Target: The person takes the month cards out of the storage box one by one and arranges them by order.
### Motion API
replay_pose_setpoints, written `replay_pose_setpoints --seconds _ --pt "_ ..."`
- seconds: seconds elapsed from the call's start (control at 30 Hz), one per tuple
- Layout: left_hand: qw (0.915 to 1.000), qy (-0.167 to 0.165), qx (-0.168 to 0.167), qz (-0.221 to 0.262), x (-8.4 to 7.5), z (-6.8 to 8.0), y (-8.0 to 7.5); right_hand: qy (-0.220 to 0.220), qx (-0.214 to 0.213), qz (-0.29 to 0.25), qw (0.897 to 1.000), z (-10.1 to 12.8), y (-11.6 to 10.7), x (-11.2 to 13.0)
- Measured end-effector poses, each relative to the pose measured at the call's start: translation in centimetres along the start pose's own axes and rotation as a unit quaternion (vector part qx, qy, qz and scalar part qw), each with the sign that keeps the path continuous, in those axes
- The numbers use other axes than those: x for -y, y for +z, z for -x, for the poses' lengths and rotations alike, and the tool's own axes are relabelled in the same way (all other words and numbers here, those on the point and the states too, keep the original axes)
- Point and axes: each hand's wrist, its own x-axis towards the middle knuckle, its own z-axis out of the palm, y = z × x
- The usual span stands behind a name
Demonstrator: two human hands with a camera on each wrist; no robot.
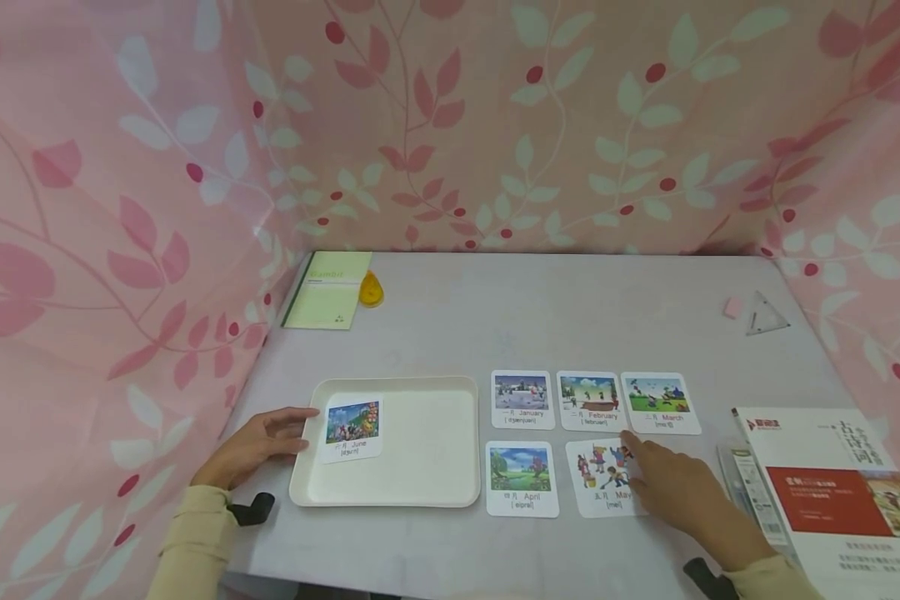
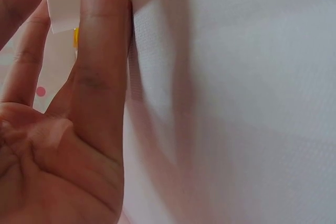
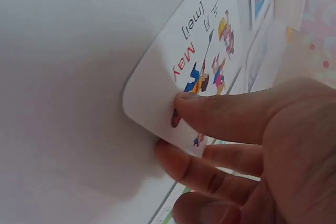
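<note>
My right hand (image 1: 671, 483) pinches the right edge of the May card (image 1: 598, 479). In the right wrist view the thumb lies on the card's picture, with fingers at its edge. To the left is the April card (image 1: 522, 479); the January card (image 1: 521, 400), February card (image 1: 589, 402) and March card (image 1: 660, 403) form a row behind. My left hand (image 1: 262, 446) touches the left rim of the white tray (image 1: 431, 442), its fingers fairly straight. Inside that tray, near the left side, lies the June card (image 1: 352, 429).
Books and a clear package (image 1: 757, 492) lie at the right, a white and red book (image 1: 832, 492) uppermost. A green notebook (image 1: 326, 292) and a yellow drop-shaped item (image 1: 371, 289) are at the back left. At the back right lie a pink eraser (image 1: 732, 307) and a set square (image 1: 767, 317).
</note>
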Motion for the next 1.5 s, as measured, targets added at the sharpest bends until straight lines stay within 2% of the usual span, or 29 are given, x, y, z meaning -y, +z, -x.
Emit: replay_pose_setpoints --seconds 0.27,0.47,0.53,0.63,0.7,0.77,0.83,0.93,1.03,1.1,1.2,1.27,1.37,1.5 --pt "1.0000 0.003 -0.002 -0.001 0.7 0.2 -0.2 -0.008 -0.003 0.011 1.000 -0.2 0.2 0.4" --pt "1.0000 0.005 -0.004 0.005 0.4 0.7 0.0 -0.002 -0.003 0.007 1.000 -0.3 0.2 0.6" --pt "0.9999 0.005 -0.003 0.011 0.3 0.8 0.2 -0.004 -0.025 -0.007 1.000 -0.3 0.0 1.0" --pt "0.9999 0.005 -0.001 0.013 0.3 1.0 0.3 -0.028 -0.093 -0.053 0.994 -0.7 -0.9 2.5" --pt "0.9999 0.005 -0.003 0.012 0.3 1.0 0.3 -0.045 -0.124 -0.098 0.986 -1.4 -1.7 4.2" --pt "0.9999 0.006 -0.005 0.007 0.4 1.1 0.3 -0.059 -0.132 -0.142 0.979 -2.4 -2.6 6.5" --pt "1.0000 0.005 -0.008 0.000 0.5 1.1 0.3 -0.069 -0.115 -0.189 0.973 -3.6 -3.2 9.3" --pt "0.9999 0.006 -0.010 -0.011 0.7 0.9 0.2 -0.116 -0.082 -0.250 0.958 -5.6 -3.6 13.7" --pt "0.9998 0.014 -0.007 -0.014 0.6 0.7 0.3 -0.177 -0.038 -0.307 0.934 -7.8 -3.3 17.8" --pt "0.9998 0.015 -0.011 -0.010 0.5 0.6 0.3 -0.198 0.003 -0.339 0.919 -9.4 -2.9 20.1" --pt "0.9998 0.014 -0.014 -0.009 0.3 0.4 0.4 -0.193 0.071 -0.382 0.901 -12.0 -1.5 22.9" --pt "0.9997 0.010 -0.017 -0.013 0.1 0.4 0.5 -0.172 0.105 -0.398 0.895 -13.4 -0.4 24.3" --pt "0.9996 0.005 -0.021 -0.018 0.1 0.3 0.6 -0.141 0.117 -0.387 0.904 -15.2 1.4 25.8" --pt "0.9995 0.000 -0.024 -0.022 0.2 0.2 0.5 -0.139 0.088 -0.330 0.930 -16.7 2.8 27.0"
